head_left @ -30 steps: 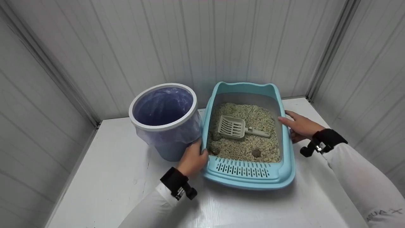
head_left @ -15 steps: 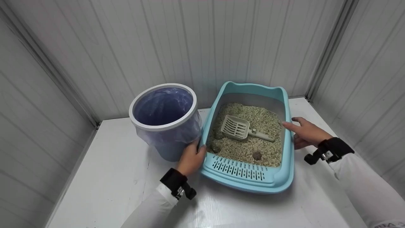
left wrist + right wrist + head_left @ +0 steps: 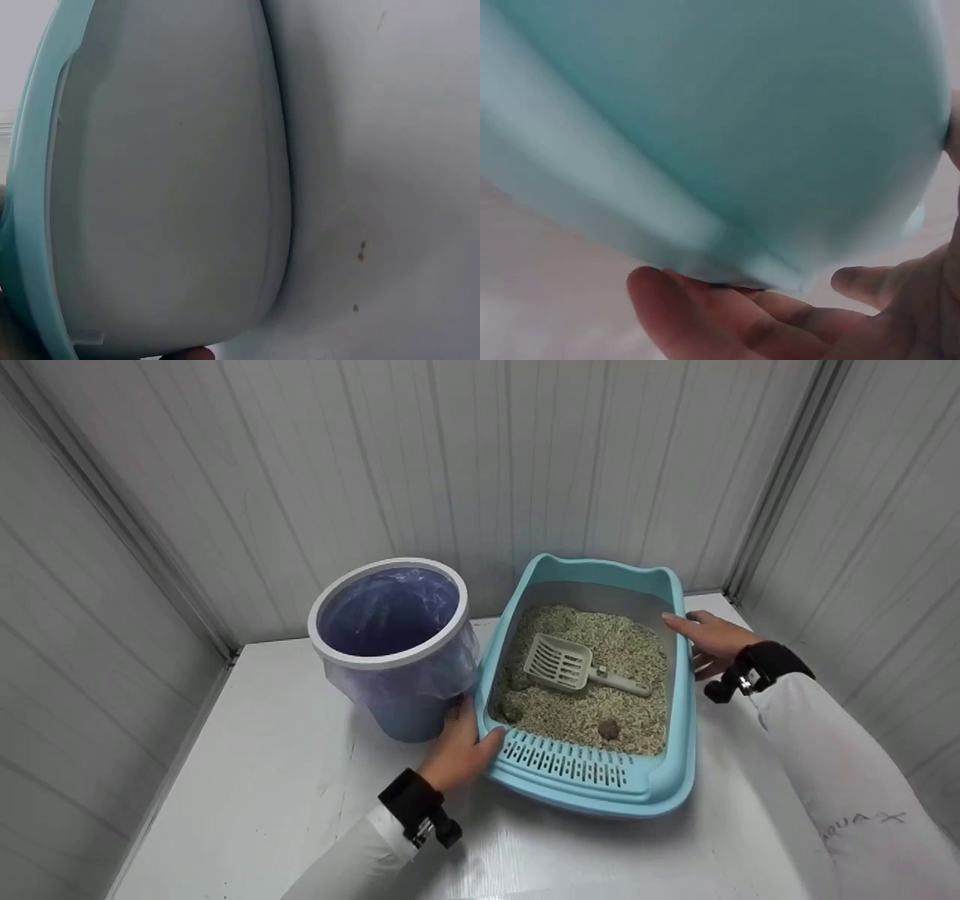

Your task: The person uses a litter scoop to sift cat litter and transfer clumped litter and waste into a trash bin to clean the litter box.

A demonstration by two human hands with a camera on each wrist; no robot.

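— On the white table (image 3: 262,780), what do both hands hold?
— A blue litter tray (image 3: 600,799) at centre, angled toward one o'clock. The left hand (image 3: 459,746) curls round its rim at eight o'clock; the right hand (image 3: 709,639) lies on the rim at two o'clock, fingers fairly straight.
— Which step is this?
— Probably positioning the tray beside the lined bin (image 3: 390,641) at ten o'clock. Next likely means releasing to grasp the scoop (image 3: 574,666) lying on the litter (image 3: 592,709).
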